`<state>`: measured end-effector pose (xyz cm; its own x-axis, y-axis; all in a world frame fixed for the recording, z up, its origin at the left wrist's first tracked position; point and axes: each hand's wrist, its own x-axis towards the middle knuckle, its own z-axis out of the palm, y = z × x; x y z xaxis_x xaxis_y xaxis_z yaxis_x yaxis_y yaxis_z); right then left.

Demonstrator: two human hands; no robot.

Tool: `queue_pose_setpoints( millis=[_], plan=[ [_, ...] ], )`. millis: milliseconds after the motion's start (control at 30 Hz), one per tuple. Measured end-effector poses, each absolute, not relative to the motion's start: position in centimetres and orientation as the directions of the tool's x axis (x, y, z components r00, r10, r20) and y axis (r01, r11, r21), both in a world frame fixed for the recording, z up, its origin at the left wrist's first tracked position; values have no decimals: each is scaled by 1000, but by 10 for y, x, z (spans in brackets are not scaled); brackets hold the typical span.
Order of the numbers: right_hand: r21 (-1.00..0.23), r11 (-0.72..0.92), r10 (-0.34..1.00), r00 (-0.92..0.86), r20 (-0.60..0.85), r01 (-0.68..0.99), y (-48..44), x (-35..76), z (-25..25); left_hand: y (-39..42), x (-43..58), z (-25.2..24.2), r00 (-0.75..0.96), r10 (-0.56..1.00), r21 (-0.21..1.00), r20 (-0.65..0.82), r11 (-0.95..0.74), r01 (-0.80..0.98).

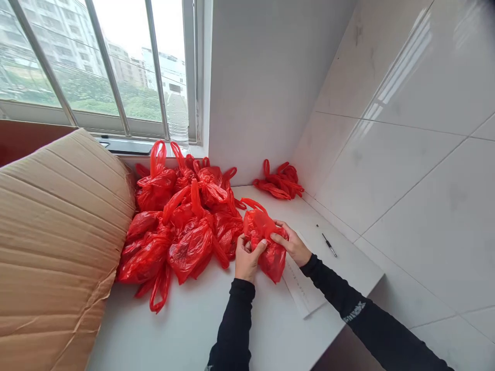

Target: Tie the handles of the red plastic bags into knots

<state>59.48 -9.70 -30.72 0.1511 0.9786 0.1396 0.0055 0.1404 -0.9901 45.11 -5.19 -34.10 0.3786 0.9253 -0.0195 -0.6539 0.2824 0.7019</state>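
Both of my hands grip one red plastic bag (pixel 273 260) above the white tabletop. My left hand (pixel 247 260) pinches its left side, thumb on top. On the opposite side, my right hand (pixel 293 246) has its thumb and fingers closed on the plastic. The contents of this bag cannot be made out. Just left of it lies a heap of filled, knotted red bags (pixel 193 242) with their handle loops sticking up. Partly beneath my right hand and the held bag is a white paper sheet (pixel 303 293) with printed marks.
A large cardboard box (pixel 58 232) stands at the left, against the heap. More red bags (pixel 279 180) lie in the back corner. A pen (pixel 329 245) rests near the table's right edge, its cap apart. A clear bottle (pixel 178 116) stands by the barred window.
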Motion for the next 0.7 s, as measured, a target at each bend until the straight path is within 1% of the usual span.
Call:
queue_pose_setpoints(
  millis=[100,267,367,567,700],
  plan=[
    [-986,167,980,116,163,-23,-90,604,-313,-55,449,-340,364,931,707,-37,282,-648],
    [-980,197,979,53,198,25,-76,617,-312,-58,445,-333,348,931,726,-109,314,-612],
    [-975,223,974,34,223,15,-69,624,-311,-58,446,-327,335,933,749,-130,314,-583],
    [-965,247,967,86,239,-89,-67,631,-323,-57,452,-324,375,921,808,-111,303,-505],
    [-968,219,975,68,212,-126,-73,633,-324,-56,454,-327,368,926,828,-81,268,-492]
  ],
)
